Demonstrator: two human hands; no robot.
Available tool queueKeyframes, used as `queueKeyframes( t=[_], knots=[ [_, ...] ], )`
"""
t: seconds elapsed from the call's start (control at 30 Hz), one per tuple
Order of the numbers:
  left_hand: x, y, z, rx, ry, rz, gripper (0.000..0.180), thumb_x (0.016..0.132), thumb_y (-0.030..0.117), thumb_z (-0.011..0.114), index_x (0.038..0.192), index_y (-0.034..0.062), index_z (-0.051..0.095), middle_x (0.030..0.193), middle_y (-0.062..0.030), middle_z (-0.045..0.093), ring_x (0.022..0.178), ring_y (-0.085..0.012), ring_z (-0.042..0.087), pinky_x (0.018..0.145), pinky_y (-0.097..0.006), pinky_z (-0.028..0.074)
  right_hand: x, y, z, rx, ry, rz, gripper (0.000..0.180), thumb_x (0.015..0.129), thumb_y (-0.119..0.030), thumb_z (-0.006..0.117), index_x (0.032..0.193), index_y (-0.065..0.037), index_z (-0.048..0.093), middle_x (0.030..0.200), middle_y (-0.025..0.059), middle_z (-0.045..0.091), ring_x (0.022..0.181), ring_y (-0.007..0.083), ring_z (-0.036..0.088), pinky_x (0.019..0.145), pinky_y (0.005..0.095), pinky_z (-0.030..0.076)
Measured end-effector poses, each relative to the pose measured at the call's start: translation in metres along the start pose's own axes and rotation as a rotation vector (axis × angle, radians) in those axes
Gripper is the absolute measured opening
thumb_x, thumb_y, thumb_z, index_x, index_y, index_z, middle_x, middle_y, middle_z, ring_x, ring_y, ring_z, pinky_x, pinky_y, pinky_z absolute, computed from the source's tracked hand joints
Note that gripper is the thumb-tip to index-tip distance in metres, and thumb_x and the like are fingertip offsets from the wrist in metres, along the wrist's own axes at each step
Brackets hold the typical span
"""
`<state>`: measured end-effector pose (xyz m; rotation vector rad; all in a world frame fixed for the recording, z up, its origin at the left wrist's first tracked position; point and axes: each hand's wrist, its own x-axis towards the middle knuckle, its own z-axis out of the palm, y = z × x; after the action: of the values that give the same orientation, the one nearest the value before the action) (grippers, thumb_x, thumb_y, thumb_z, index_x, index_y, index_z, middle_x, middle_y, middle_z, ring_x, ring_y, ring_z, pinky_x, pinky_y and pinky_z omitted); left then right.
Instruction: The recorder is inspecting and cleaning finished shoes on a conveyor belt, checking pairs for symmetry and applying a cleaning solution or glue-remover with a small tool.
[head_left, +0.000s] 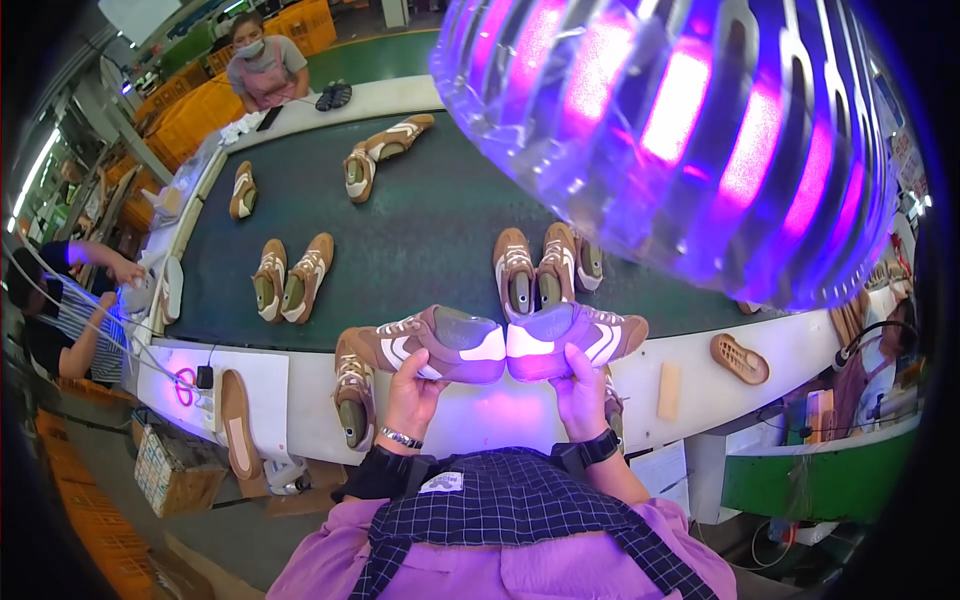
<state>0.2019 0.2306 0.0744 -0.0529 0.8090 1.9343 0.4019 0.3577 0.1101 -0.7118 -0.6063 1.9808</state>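
In the head view, my left hand (408, 398) is closed around a brown sneaker (420, 335) with white side stripes. My right hand (581, 392) grips a matching sneaker (612, 338). The white heels of the two shoes meet in the middle, with their toes pointing outward. Green lasts fill both openings. Purple light falls on the heels from a caged lamp (700, 150) at upper right. Close to my left hand, another brown sneaker (354, 378) rests on the white ledge. Part of a further shoe (614, 405) shows behind my right wrist.
A dark green conveyor belt (420, 240) carries several more brown sneakers. On the white ledge (480, 420) lie a tan block (670, 390) and a brown sole (740, 358). An insole-shaped piece (238, 425) is at left. One person (268, 75) sits across the belt; another works at left.
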Motion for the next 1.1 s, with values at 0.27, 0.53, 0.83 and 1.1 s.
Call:
queueKeyframes(
  t=[0.27,0.53,0.83,1.1],
  knots=[
    [-0.004,0.002,-0.002,0.072,0.007,-0.004,0.039,0.082,0.017,0.061,0.119,0.0079,0.051,0.112,-0.0062,0.06,0.102,-0.0217,0.058,0.086,-0.041,0.049,0.002,-0.003,-0.006,-0.146,-0.044,-0.012,0.042,0.088,-0.011,0.056,0.126,-0.003,0.041,0.117,0.0087,0.054,0.106,0.0206,0.056,0.088,0.0362,0.049],
    [0.002,0.0,0.011,-0.06,0.059,-0.037,0.039,0.081,0.016,0.062,0.118,0.009,0.052,0.113,-0.0073,0.059,0.105,-0.0237,0.056,0.09,-0.043,0.048,0.008,0.006,-0.001,-0.026,0.013,0.039,0.04,0.089,-0.015,0.055,0.124,-0.001,0.042,0.116,0.0108,0.055,0.104,0.0219,0.057,0.088,0.0371,0.049],
    [0.008,-0.01,0.006,-0.113,0.097,-0.069,0.035,0.082,0.017,0.062,0.114,0.0051,0.054,0.11,-0.0092,0.059,0.103,-0.0255,0.056,0.087,-0.045,0.05,0.009,0.013,-0.009,0.084,0.056,0.09,0.037,0.09,-0.017,0.055,0.122,-0.001,0.045,0.114,0.0099,0.057,0.104,0.021,0.057,0.089,0.038,0.048],
    [0.012,-0.012,0.002,-0.109,0.115,-0.085,0.041,0.078,0.017,0.064,0.116,0.0068,0.053,0.112,-0.0093,0.059,0.104,-0.0256,0.056,0.09,-0.042,0.048,0.008,0.012,-0.006,0.079,0.055,0.08,0.036,0.09,-0.017,0.055,0.122,-0.002,0.046,0.113,0.0087,0.058,0.101,0.0197,0.058,0.087,0.0374,0.049]
  ],
)
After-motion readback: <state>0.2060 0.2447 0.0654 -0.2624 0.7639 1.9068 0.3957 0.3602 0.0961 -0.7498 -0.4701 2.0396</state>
